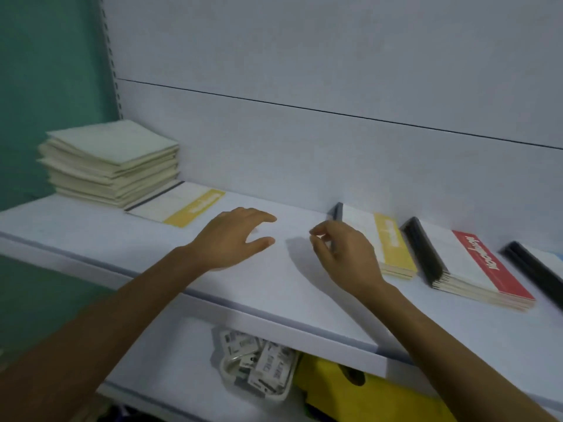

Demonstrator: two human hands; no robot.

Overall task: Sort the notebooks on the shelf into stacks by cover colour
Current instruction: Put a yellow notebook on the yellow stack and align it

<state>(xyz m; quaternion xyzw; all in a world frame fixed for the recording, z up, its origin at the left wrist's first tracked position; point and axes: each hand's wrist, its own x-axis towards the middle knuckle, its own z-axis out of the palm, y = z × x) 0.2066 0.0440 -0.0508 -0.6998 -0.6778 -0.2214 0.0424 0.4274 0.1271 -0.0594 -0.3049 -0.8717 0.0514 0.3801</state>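
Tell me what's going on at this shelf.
A person is sorting notebooks on a white shelf. Both hands are empty: the left hand hovers over bare shelf, the right hand, loosely curled, sits by the yellow stack. A red stack lies further right; a cream pile and one yellow notebook lie at the left.

1. A pale grey back panel (pixel 304 56) rises behind the white shelf (pixel 262 287), crossed by one thin dark seam.
2. A teal wall (pixel 45 71) stands beyond the shelf's left edge.
3. Soft, even light.
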